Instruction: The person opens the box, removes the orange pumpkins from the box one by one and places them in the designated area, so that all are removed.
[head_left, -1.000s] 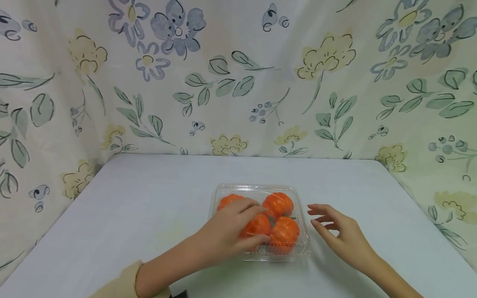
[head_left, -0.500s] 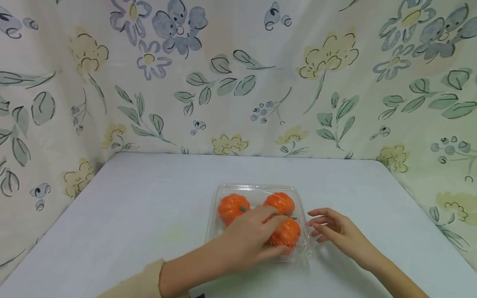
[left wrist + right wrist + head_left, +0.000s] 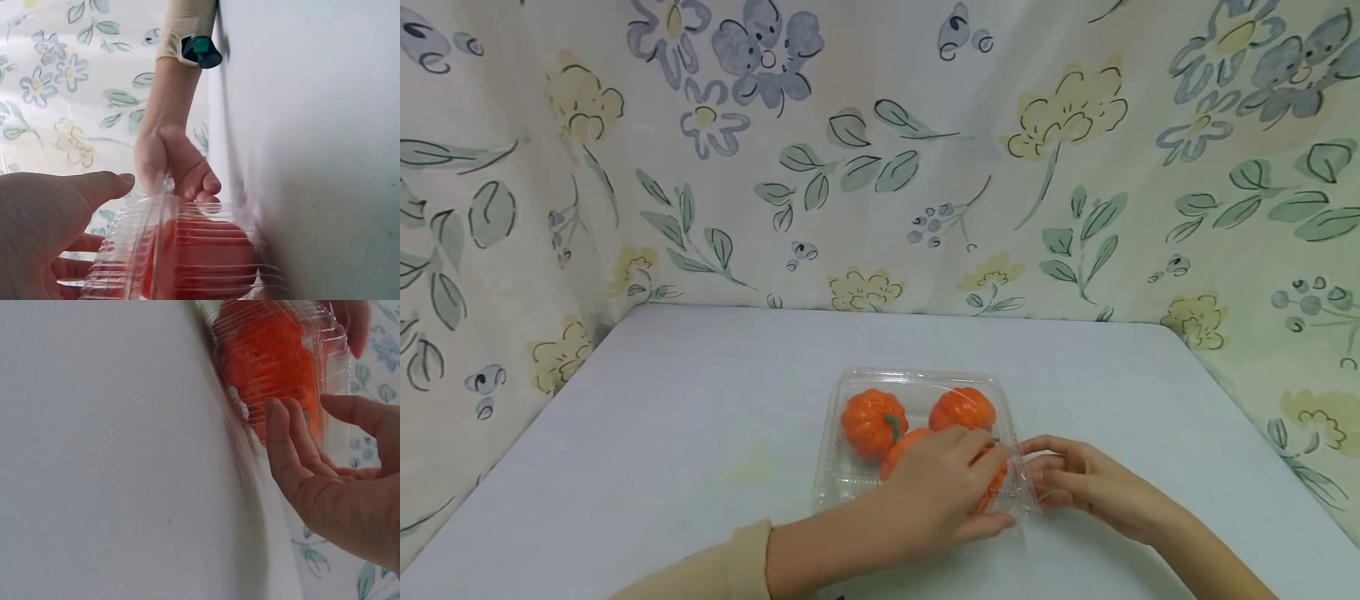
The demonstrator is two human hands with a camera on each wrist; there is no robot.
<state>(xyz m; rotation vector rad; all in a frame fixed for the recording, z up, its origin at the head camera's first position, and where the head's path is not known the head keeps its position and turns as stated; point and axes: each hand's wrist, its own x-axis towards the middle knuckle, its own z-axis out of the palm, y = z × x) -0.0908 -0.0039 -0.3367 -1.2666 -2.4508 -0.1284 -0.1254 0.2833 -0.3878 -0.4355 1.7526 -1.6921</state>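
Observation:
A clear plastic clamshell container (image 3: pixel 921 375) stands on the table with several small orange pumpkins (image 3: pixel 872 421) inside. My left hand (image 3: pixel 928 496) reaches over its front right part, fingers loosely bent and thumb low at the front. In the left wrist view the left thumb (image 3: pixel 112 186) stands apart from the fingers, above the container's rim. At the container's right side is my right hand (image 3: pixel 1101 487), its fingertips at the wall and partly behind the plastic. The right wrist view shows the right hand's fingers (image 3: pixel 284 447) and thumb spread apart. Part of the pumpkins is hidden by the left hand.
A white table (image 3: pixel 722 375) spreads around the container. Behind it and along the sides hangs a cloth (image 3: pixel 880 208) with a flower and leaf print. The left arm has a beige sleeve (image 3: pixel 730 562).
My left hand has moved right across the top of the container, uncovering the left pumpkin. The right hand has come slightly lower and closer to the container's right side. The container stays in place.

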